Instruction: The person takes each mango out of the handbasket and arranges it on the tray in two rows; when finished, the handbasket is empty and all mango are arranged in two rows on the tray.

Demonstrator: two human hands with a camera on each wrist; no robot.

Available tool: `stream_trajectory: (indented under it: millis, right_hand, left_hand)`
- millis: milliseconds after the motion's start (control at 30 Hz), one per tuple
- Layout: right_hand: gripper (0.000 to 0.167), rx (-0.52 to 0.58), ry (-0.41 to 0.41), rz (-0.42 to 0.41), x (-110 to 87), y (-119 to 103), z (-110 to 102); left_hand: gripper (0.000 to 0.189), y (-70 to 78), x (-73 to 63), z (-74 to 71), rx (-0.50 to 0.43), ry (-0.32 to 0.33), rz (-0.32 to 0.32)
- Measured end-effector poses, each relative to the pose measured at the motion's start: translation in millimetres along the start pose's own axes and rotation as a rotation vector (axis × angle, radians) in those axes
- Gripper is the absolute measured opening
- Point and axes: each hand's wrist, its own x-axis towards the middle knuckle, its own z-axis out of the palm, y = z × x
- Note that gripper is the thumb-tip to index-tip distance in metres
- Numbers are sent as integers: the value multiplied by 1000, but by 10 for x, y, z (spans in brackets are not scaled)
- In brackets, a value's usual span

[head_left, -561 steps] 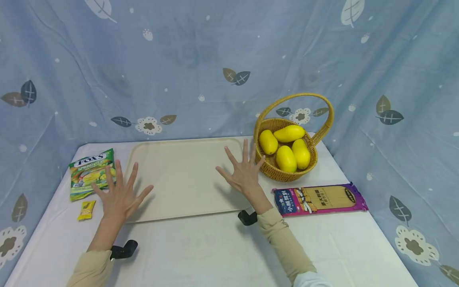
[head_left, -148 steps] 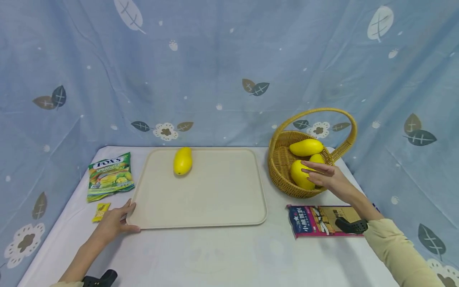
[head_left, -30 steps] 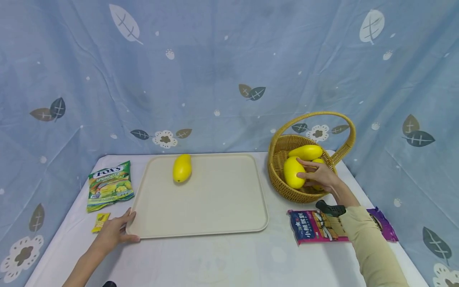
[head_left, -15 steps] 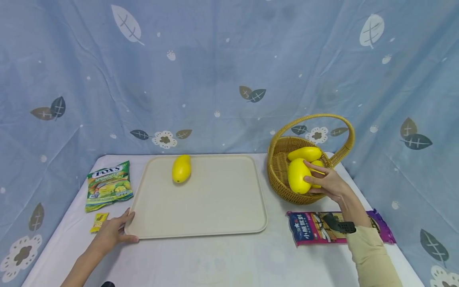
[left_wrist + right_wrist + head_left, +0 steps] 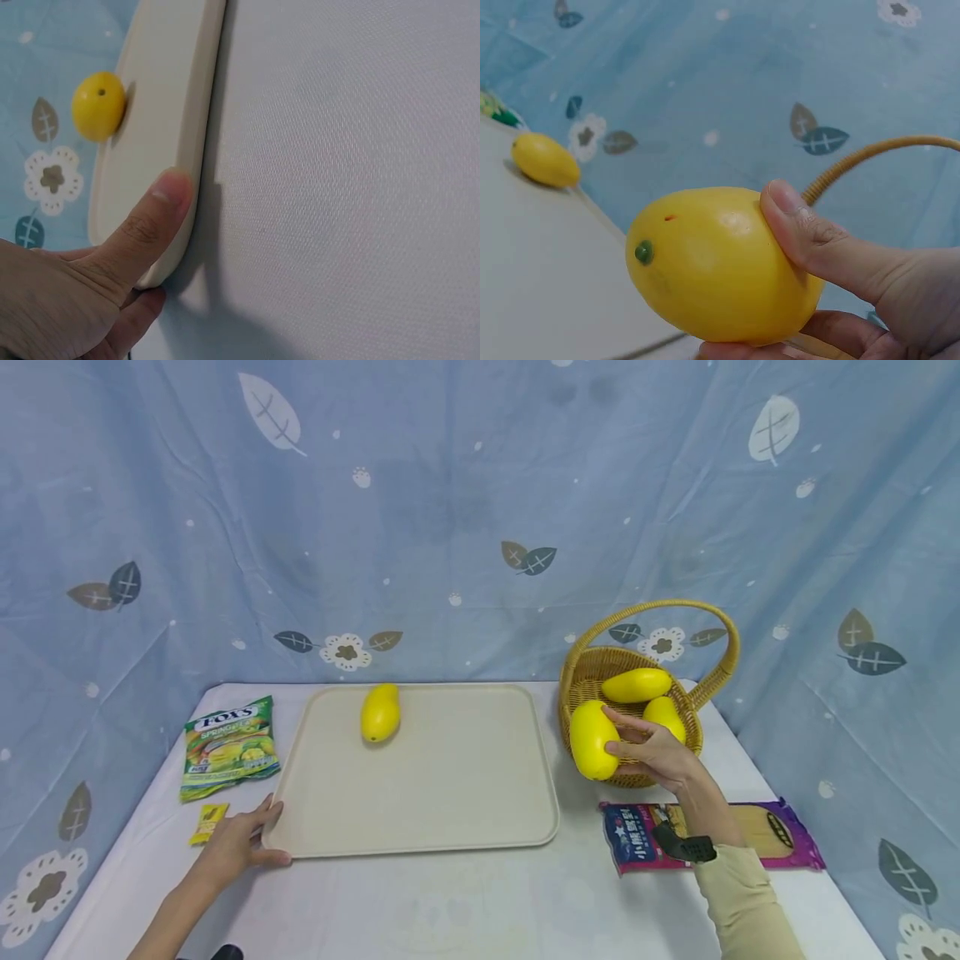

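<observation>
My right hand grips a yellow mango with thumb and fingers, at the left front rim of the wicker basket. The right wrist view shows its green stem end, with the thumb on one side and fingers beneath. Two other mangoes lie in the basket. Another mango rests at the back left of the beige tray. My left hand holds the tray's front left corner; in the left wrist view its thumb presses the rim and the fingers are partly hidden.
A green FOX'S candy bag lies left of the tray, with a small yellow packet in front of it. Under my right forearm lies a purple pasta pack. The basket's tall handle arches above it. Patterned blue cloth hangs behind.
My right hand has lifted the mango and moved it left to the basket's rim, uncovering the mango behind it. The left hand has stayed at the tray's corner.
</observation>
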Motion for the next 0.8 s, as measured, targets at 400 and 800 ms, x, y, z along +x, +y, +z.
stream_trajectory:
  millis: [400, 800]
  right_hand:
    - [66, 114, -85, -37, 230, 96, 378]
    - [70, 111, -82, -45, 568, 179, 736]
  left_hand:
    - [95, 7, -1, 7, 9, 18, 10]
    - [94, 14, -18, -1, 0, 16, 12]
